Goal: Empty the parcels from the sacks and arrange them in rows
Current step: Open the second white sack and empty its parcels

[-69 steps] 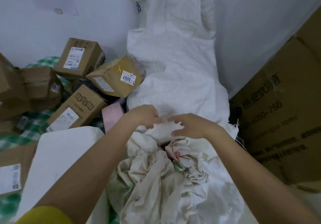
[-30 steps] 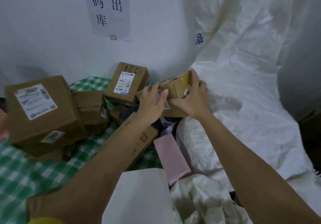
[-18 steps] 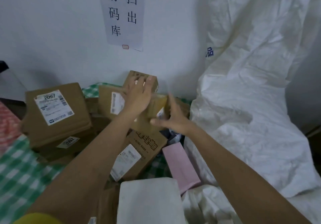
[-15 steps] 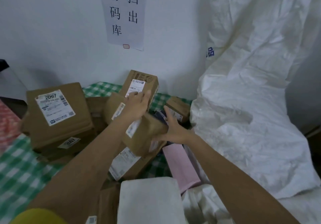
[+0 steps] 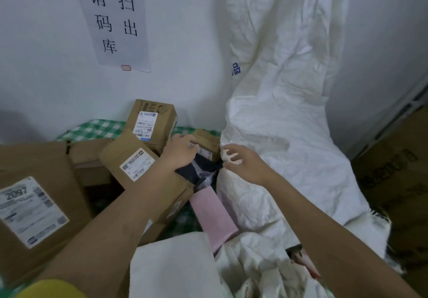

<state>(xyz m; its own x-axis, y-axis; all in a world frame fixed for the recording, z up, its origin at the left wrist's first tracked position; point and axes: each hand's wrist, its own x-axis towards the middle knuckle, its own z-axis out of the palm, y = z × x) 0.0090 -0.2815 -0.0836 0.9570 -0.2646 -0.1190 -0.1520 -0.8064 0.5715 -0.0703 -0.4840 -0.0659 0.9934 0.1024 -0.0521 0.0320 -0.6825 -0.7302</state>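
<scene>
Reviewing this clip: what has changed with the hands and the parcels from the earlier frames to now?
Both hands lifted the taped cardboard parcel off the white sack, carried it left onto the box pile and let go. Now the left hand reaches over the dark parcel and the right hand hangs open beside the sack. The pink parcel and the 2097 box stayed put.

The paper sign (image 5: 115,20) on the wall reads 请扫码出库. Big box (image 5: 34,205) on the left has a label with 2097, and the white sack (image 5: 278,135) shows a blue 品.
</scene>
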